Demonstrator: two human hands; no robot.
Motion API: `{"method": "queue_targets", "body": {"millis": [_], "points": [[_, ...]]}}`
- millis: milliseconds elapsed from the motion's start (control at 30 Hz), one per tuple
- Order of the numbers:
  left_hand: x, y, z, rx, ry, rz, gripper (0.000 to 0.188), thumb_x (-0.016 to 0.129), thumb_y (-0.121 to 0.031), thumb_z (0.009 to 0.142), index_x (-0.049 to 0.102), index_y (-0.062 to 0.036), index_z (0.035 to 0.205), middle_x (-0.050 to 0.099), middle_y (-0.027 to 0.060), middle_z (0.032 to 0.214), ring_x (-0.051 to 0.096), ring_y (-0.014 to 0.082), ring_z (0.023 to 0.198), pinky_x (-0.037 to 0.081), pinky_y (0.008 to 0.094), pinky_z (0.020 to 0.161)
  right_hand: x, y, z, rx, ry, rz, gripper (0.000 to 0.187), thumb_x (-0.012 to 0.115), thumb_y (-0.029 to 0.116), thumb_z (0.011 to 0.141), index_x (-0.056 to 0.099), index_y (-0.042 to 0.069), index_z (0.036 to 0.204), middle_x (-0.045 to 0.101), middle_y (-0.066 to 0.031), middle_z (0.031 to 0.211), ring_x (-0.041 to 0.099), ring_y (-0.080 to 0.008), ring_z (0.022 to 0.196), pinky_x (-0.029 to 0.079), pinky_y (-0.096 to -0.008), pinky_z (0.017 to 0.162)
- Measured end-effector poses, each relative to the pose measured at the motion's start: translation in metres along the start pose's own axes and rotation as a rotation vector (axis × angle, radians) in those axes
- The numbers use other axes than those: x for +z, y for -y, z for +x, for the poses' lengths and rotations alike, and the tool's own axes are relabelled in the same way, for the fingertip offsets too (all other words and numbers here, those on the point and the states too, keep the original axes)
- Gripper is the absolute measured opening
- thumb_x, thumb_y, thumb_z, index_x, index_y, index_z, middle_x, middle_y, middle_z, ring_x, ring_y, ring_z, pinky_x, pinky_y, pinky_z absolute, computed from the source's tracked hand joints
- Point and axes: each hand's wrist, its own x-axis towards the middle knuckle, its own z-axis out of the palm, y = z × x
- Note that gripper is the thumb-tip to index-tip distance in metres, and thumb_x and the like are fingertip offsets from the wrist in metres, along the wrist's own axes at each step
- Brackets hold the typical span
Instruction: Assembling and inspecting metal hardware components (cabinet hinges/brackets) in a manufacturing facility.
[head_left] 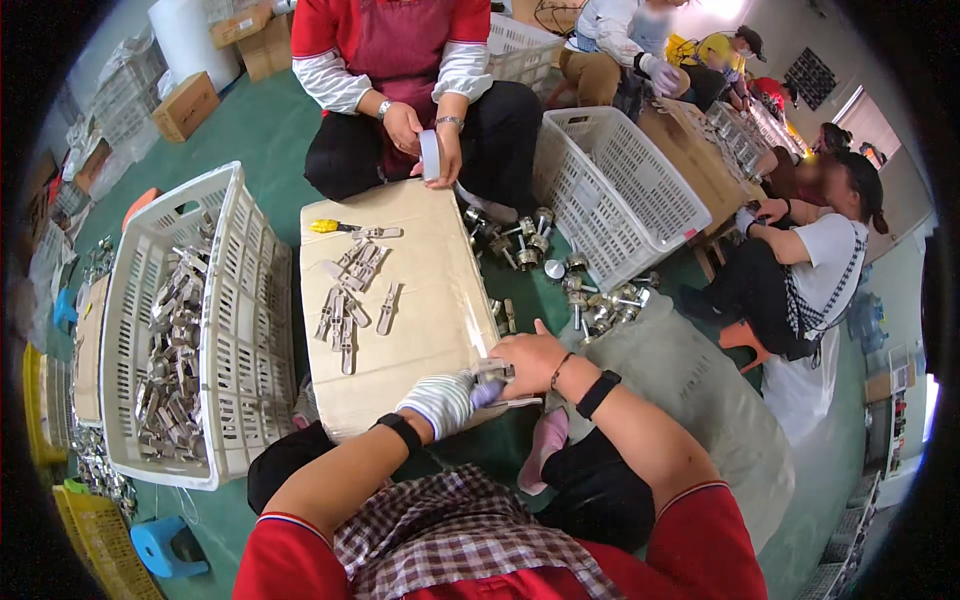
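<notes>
Green floor, low cardboard-covered counter (400,330): at its near right corner my gloved left hand (440,402) and bare right hand (528,360) both pinch one small metal part (492,372), long axis lying left-right between them.

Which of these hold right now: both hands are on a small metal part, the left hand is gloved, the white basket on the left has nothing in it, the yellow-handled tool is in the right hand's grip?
1. Both hands meet at a small metal part. True.
2. The left hand wears a striped glove. True; the right hand is bare.
3. The white basket on the left has nothing in it. False: it holds a heap of metal parts.
4. The yellow-handled tool is in the right hand's grip. False: it lies on the far end of the cardboard-covered surface.
</notes>
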Motion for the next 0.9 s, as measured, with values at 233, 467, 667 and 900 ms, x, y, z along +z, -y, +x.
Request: {"method": "queue_targets", "body": {"millis": [233,467,667,900], "points": [[-0.015,0.002,0.007,-0.11,0.058,0.074,0.049,0.048,-0.054,0.081,0.061,-0.0101,0.099,0.062,0.0185,0.079,0.059,0.0363,0.075,0.046,0.042,0.067,-0.005,-0.016,0.032,0.034,0.131,0.121,0.068,0.068,0.055,0.059,0.057,0.01,0.11,0.055,-0.0086,0.112,0.051,-0.0287,0.106,0.031,-0.0548,0.09],[-0.015,0.031,0.037,-0.172,0.182,-0.048,0.053,0.042,-0.055,0.084,0.059,-0.0099,0.107,0.063,0.0201,0.086,0.059,0.0377,0.081,0.046,0.0411,0.073,-0.009,-0.015,0.017,-0.175,-0.291,0.091,0.067,0.069,0.039,0.063,0.048,0.012,0.12,0.051,-0.0059,0.115,0.048,-0.0233,0.109,0.012,-0.0523,0.106],[-0.001,0.06,0.048,0.084,0.032,-0.355,0.057,0.041,-0.055,0.085,0.06,-0.002,0.094,0.06,0.0241,0.079,0.059,0.0394,0.077,0.045,0.043,0.07,-0.001,-0.008,0.026,-0.245,-0.341,-0.077,0.064,0.074,0.041,0.059,0.054,0.01,0.111,0.057,-0.0053,0.106,0.052,-0.0222,0.105,0.015,-0.0541,0.105],[-0.011,0.037,0.041,-0.057,-0.089,0.041,0.055,0.045,-0.054,0.083,0.06,-0.0007,0.088,0.059,0.0237,0.072,0.058,0.039,0.07,0.045,0.0441,0.063,-0.015,-0.033,0.056,-0.101,-0.126,0.151,0.055,0.071,0.046,0.059,0.062,0.016,0.105,0.06,-0.0062,0.107,0.054,-0.025,0.104,0.019,-0.0557,0.103]]}}
